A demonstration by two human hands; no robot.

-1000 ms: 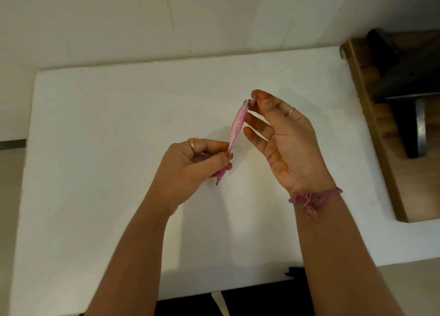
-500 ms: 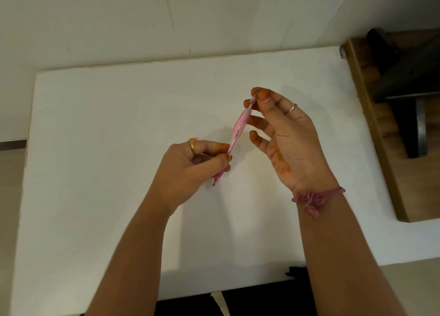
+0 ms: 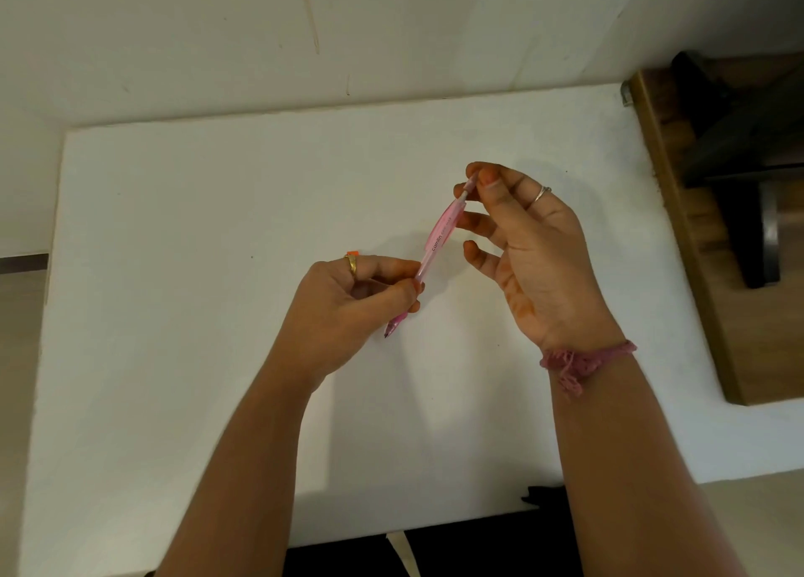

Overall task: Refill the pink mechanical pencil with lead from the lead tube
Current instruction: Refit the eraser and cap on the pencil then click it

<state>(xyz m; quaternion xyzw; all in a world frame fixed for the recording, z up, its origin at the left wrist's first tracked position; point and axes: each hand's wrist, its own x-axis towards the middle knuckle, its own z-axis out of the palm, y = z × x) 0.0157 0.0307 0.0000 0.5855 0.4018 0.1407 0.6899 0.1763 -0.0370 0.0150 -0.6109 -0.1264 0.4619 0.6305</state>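
I hold the pink mechanical pencil (image 3: 438, 240) above the middle of the white table (image 3: 174, 228), slanted, its tip pointing down and to the left. My left hand (image 3: 348, 311) pinches the lower barrel near the tip. The thumb and forefinger of my right hand (image 3: 530, 250) pinch the pencil's top cap (image 3: 469, 185), which stands a little way out of the barrel on a thin white stem. The other right fingers are spread. No lead tube is in view.
A wooden piece of furniture (image 3: 705, 237) with a dark metal part (image 3: 757, 228) stands against the table's right edge. A white wall rises behind the table. Dark cloth (image 3: 435, 550) lies at the near edge.
My right hand has drawn the cap up and to the right, away from the barrel. The left hand and the pencil's lower end have hardly moved.
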